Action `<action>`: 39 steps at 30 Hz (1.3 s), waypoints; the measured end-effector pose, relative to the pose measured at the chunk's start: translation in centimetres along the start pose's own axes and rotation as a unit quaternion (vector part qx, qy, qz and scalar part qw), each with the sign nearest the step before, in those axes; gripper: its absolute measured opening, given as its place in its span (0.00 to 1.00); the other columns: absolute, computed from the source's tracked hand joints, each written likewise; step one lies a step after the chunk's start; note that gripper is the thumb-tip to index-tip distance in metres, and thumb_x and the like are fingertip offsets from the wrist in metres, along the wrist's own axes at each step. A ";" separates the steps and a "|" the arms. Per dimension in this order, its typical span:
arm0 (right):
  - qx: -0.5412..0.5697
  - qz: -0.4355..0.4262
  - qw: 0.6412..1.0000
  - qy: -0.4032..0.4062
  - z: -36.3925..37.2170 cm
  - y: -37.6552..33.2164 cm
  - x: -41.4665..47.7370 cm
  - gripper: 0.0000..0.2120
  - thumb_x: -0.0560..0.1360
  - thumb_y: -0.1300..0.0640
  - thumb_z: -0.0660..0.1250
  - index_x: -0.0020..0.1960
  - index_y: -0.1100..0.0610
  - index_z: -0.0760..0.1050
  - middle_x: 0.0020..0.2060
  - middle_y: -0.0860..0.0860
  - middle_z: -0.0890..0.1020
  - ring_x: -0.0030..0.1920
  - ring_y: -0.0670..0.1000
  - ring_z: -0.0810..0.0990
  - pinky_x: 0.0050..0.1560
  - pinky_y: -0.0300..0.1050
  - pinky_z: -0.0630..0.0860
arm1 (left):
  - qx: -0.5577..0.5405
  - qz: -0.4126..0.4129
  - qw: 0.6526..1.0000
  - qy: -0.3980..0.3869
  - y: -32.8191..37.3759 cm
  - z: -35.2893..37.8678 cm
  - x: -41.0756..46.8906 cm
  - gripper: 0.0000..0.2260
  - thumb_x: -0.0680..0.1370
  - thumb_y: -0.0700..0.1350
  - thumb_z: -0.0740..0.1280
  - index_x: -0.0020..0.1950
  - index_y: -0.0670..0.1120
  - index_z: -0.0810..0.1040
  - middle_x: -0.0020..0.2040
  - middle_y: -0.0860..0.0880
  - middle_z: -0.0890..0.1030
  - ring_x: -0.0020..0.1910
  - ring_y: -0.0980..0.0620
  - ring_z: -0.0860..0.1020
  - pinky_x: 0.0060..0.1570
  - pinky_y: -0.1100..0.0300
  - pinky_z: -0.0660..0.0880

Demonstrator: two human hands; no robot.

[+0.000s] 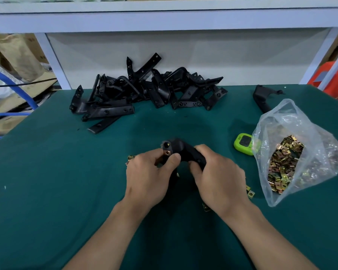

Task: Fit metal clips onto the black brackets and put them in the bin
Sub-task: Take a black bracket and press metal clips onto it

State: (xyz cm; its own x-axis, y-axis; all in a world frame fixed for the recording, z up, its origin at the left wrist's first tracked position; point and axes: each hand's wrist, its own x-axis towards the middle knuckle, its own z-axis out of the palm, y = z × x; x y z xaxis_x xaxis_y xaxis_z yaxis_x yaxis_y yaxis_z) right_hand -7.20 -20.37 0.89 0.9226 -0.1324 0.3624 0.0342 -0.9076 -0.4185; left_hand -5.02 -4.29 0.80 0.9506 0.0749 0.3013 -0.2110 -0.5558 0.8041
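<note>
A black bracket [180, 149] is held over the middle of the green table. My right hand [217, 176] grips its right arm. My left hand [150, 172] pinches the bracket's left end, thumb and finger on a metal clip [167, 152] seated there. Loose clips lie on the table beside both hands, some [129, 159] at the left, others [250, 191] at the right. A pile of black brackets [144, 90] lies at the back of the table.
An open clear plastic bag of brass-coloured clips [285, 164] sits at the right. A green timer [243, 145] lies beside it. One single bracket [261, 98] lies at the back right. A white shelf frame [164, 18] runs overhead. Cardboard and blue tubing are off the left edge.
</note>
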 end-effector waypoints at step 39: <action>0.111 0.131 0.985 0.013 -0.3 2.4 1.4 0.06 0.77 0.40 0.64 0.49 0.41 0.74 0.33 0.39 0.78 0.35 0.40 0.73 0.33 0.44 0.65 | -0.378 -0.214 0.893 -0.114 -0.5 -1.5 0.8 0.08 0.74 0.49 0.74 0.37 0.48 0.87 0.38 0.44 0.86 0.32 0.55 0.82 0.33 0.66 0.78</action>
State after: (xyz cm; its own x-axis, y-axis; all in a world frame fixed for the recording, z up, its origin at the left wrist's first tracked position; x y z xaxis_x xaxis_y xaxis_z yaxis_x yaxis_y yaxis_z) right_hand -5.92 -22.83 0.66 0.9007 -0.3639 0.2374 -0.1183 -0.7311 -0.6719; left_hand -4.54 -2.75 1.40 0.9845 -0.0720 -0.1602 0.1719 0.2082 0.9629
